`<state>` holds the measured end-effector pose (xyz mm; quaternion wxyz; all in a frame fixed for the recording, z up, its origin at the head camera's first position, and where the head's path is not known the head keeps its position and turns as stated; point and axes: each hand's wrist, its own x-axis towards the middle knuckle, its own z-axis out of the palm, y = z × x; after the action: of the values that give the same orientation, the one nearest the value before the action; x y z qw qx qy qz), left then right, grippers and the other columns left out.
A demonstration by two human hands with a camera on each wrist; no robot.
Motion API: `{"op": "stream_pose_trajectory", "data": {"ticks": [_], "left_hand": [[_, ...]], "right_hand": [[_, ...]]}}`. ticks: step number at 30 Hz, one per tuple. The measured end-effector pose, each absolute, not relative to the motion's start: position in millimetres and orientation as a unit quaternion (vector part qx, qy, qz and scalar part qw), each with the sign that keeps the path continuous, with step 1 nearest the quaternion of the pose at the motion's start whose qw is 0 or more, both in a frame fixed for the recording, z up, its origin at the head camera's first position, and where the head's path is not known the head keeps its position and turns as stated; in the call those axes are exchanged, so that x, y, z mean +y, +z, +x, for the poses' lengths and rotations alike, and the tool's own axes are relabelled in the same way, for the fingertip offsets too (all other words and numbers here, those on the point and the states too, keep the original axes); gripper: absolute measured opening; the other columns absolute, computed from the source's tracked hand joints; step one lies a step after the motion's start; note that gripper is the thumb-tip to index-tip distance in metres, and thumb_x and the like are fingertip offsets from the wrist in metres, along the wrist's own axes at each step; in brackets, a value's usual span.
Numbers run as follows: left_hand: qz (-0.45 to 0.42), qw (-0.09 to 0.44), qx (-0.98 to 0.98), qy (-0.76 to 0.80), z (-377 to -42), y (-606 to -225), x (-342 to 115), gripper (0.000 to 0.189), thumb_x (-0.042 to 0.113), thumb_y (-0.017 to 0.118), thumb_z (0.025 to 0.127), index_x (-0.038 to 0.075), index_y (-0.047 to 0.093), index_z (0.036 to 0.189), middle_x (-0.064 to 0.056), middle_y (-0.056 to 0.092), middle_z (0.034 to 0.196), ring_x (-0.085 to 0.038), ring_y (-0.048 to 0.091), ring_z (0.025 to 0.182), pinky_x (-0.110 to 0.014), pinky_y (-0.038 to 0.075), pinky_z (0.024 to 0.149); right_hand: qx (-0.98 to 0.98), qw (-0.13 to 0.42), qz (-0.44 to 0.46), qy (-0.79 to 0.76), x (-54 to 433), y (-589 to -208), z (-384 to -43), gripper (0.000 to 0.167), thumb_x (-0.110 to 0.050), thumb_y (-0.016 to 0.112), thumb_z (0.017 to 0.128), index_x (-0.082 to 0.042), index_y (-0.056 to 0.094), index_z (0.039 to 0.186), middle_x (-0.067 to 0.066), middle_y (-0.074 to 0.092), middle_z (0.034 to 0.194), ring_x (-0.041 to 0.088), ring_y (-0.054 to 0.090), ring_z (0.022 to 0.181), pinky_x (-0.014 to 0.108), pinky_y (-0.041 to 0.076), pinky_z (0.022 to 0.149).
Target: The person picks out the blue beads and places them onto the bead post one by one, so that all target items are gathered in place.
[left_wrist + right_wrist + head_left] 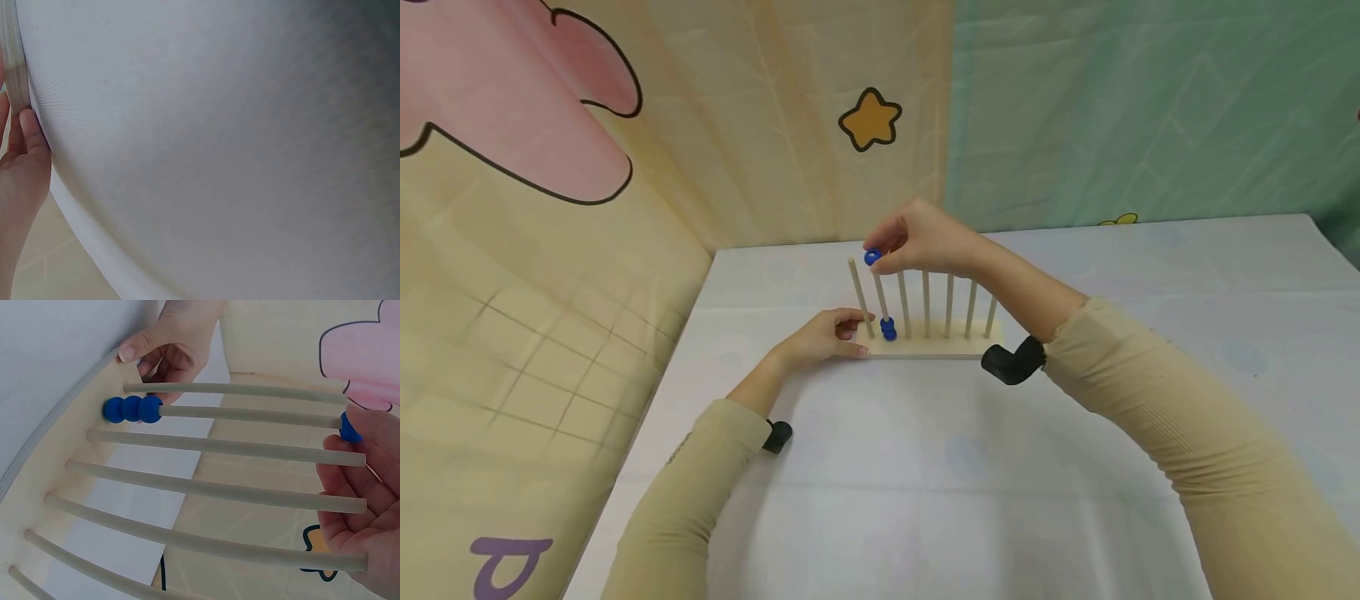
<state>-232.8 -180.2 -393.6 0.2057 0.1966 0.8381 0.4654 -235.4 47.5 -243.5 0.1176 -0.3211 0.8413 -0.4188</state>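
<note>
Atop a peg [881, 296], blue bead [870, 259], pinched by right hand [928, 239]

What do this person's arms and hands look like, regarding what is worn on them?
The left sleeve and right sleeve are long and beige; the left bears a small dark marking, too small to read. A black rounded piece shows at the left cuff, a black bent piece at the right. The left hand and right hand wear no gloves.
</note>
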Motion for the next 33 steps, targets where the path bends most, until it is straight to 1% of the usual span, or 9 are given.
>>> {"op": "stream_pose_trajectory", "data": {"ticks": [4,8,15,19,24,29,33], "left_hand": [[0.195,0.206,0.839,0.464,-232.2,-393.1,-179.9,0.058,0.005,0.073,0.079,-0.002,0.048,0.131,-0.014,0.051,0.130,-0.025,0.046,0.116,-0.037,0.036,0.102],[0.189,0.206,0.842,0.461,-231.6,-393.0,-179.4,0.058,0.004,0.073,0.079,-0.002,0.048,0.131,-0.013,0.050,0.131,-0.025,0.045,0.115,-0.036,0.036,0.102],[0.184,0.205,0.847,0.455,-233.1,-394.7,-179.3,0.057,0.006,0.073,0.080,-0.001,0.049,0.131,-0.013,0.050,0.131,-0.024,0.044,0.112,-0.036,0.037,0.102],[0.182,0.206,0.845,0.458,-234.2,-396.0,-179.2,0.058,0.006,0.074,0.079,-0.001,0.049,0.131,-0.013,0.049,0.133,-0.024,0.044,0.113,-0.036,0.036,0.102],[0.180,0.209,0.841,0.465,-234.4,-396.7,-179.2,0.059,0.004,0.073,0.079,-0.002,0.048,0.131,-0.012,0.047,0.136,-0.023,0.044,0.114,-0.035,0.035,0.103],[0.181,0.203,0.845,0.460,-233.4,-395.8,-179.3,0.058,0.003,0.074,0.078,-0.002,0.049,0.131,-0.011,0.049,0.134,-0.020,0.044,0.109,-0.032,0.037,0.099],[0.180,0.200,0.846,0.461,-231.5,-394.8,-179.6,0.058,0.002,0.074,0.078,-0.002,0.049,0.130,-0.012,0.050,0.133,-0.020,0.044,0.107,-0.030,0.038,0.096]], "right_hand": [[0.841,0.115,-0.327,-0.416,48.1,-244.3,-235.6,0.028,-0.007,0.072,0.080,0.001,0.068,0.107,0.009,0.069,0.097,0.018,0.062,0.086,0.028,0.052,0.078],[0.839,0.111,-0.328,-0.420,49.8,-244.2,-236.2,0.028,-0.008,0.071,0.082,0.001,0.068,0.108,0.010,0.068,0.099,0.018,0.061,0.088,0.029,0.052,0.079],[0.821,0.117,-0.311,-0.464,61.0,-233.5,-233.6,0.031,-0.010,0.070,0.083,-0.001,0.066,0.112,0.012,0.068,0.103,0.017,0.061,0.091,0.030,0.051,0.081],[0.808,0.106,-0.305,-0.492,73.8,-226.2,-230.0,0.032,-0.011,0.071,0.083,-0.002,0.066,0.113,0.013,0.067,0.105,0.017,0.062,0.092,0.029,0.052,0.081],[0.793,0.087,-0.293,-0.527,92.5,-219.1,-222.7,0.032,-0.010,0.072,0.081,-0.001,0.066,0.112,0.010,0.067,0.102,0.018,0.062,0.093,0.027,0.052,0.080],[0.790,0.061,-0.293,-0.535,112.5,-211.5,-211.7,0.031,-0.007,0.071,0.082,0.001,0.066,0.111,0.007,0.068,0.100,0.018,0.063,0.093,0.025,0.052,0.078],[0.798,0.046,-0.273,-0.536,131.6,-207.6,-202.7,0.031,-0.009,0.071,0.082,0.001,0.066,0.111,0.004,0.069,0.101,0.016,0.064,0.092,0.023,0.052,0.077]]}}
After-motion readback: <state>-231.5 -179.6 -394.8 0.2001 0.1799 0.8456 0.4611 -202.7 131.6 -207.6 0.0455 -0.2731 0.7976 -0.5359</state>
